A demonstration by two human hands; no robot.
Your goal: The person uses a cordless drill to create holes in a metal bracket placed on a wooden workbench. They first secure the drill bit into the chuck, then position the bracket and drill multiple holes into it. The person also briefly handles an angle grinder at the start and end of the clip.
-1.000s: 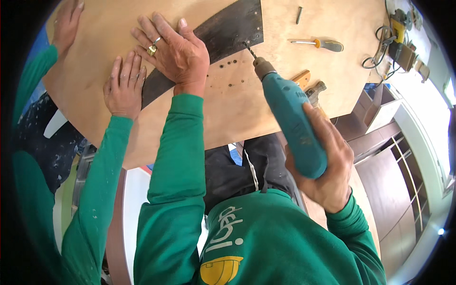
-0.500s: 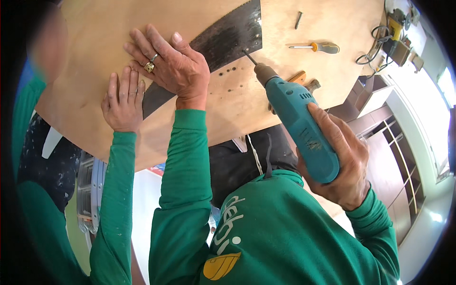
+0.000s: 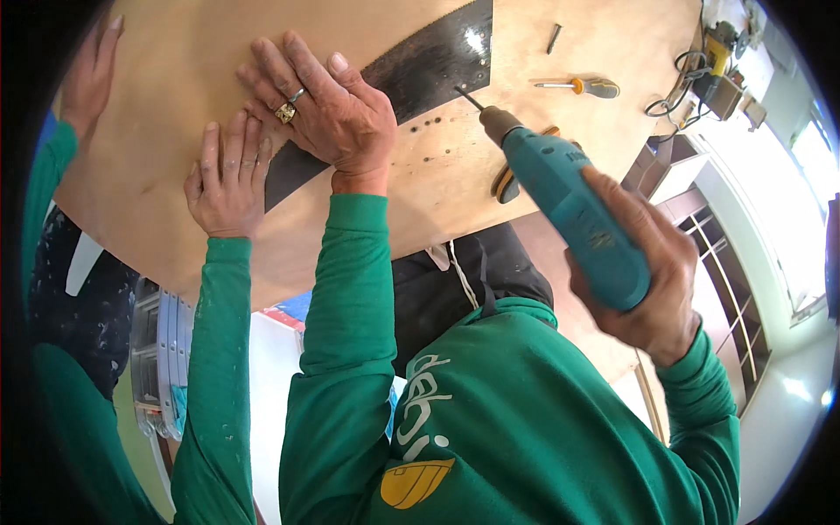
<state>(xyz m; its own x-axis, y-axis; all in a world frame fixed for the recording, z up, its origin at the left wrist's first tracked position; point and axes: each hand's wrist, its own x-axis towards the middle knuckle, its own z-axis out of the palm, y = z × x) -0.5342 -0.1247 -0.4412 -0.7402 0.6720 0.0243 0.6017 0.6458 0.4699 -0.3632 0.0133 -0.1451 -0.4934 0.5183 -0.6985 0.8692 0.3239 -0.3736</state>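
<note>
Left hand [image 3: 328,109] is spread flat to pin the dark strip [image 3: 420,66] on the plywood [image 3: 175,52], while right hand [image 3: 652,280] is wrapped tight round the teal drill [image 3: 564,206] so the bit meets its edge.

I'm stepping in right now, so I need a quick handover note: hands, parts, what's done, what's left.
Left hand: flat on the black strip, pressing it to the wooden board.
Right hand: grips the teal drill, bit tip at the strip's edge.
A co-worker's hand steadies the strip's lower end.
Done: several small holes in the board beside the strip.
Left: seemingly more drilling.
Screwdriver lies nearby.
</note>
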